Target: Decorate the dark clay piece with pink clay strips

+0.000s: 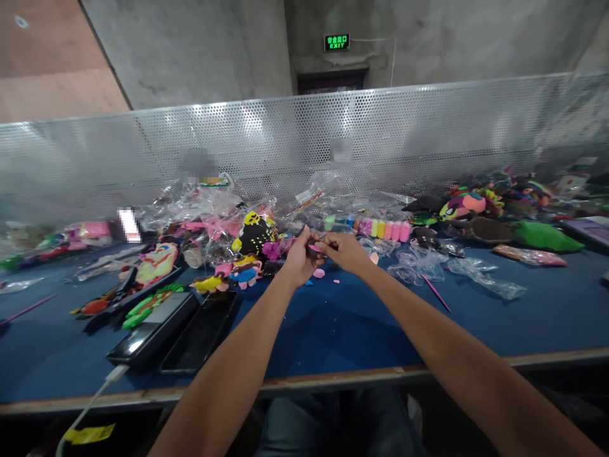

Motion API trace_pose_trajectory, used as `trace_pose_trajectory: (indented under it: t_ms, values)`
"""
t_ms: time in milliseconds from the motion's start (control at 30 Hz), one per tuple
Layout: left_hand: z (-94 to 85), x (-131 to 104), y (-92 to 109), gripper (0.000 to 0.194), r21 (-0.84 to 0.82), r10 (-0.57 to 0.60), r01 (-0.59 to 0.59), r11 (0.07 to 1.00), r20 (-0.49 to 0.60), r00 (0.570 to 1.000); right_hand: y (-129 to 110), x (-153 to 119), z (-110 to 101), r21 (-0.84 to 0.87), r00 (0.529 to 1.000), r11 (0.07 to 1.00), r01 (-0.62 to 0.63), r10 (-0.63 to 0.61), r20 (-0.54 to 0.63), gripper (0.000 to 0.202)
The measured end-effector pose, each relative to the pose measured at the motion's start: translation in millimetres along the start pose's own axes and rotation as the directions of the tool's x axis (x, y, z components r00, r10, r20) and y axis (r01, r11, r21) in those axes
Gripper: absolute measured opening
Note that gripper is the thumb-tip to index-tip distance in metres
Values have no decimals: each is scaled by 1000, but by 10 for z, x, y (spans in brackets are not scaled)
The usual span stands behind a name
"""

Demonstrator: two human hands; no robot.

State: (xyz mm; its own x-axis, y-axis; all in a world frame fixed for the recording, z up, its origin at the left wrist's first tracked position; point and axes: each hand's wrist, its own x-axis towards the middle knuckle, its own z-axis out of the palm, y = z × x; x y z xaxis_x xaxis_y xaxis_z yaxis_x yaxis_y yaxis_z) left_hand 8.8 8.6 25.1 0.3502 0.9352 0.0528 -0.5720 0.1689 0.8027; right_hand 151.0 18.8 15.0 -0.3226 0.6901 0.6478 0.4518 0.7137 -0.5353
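Over the blue tabletop, my left hand (299,259) is closed around a small dark piece with pink on it (314,249), which looks like modelling clay. The fingertips of my right hand (343,251) pinch at the pink part of that same piece. Much of it is hidden by my fingers. Below my hands, a pink bit of clay (318,273) and smaller crumbs lie on the cloth. Left of my hands are a black figure with yellow spots (257,233), a magenta clay piece (272,250), and blue and yellow clay figures (245,274).
A power bank (152,330) with a white cable and a black phone (202,333) lie front left. Coloured clay tubs (385,230) stand behind my right hand. Plastic wrappers (419,263) and a purple stick (436,293) lie right. A perforated metal screen (266,139) borders the back.
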Motion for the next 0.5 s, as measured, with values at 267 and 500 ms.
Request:
trace_pose_trajectory:
  t_ms: [267,500]
  values:
    - [45,16,1,34,-142,21,-43,989,-152,988,-32,-11,46,72,998,996,-54,53,15,35]
    - [31,31,-6,25,-175,39,-66,982,-156,987,-85,-37,41,248,998,967,-60,59,8,19]
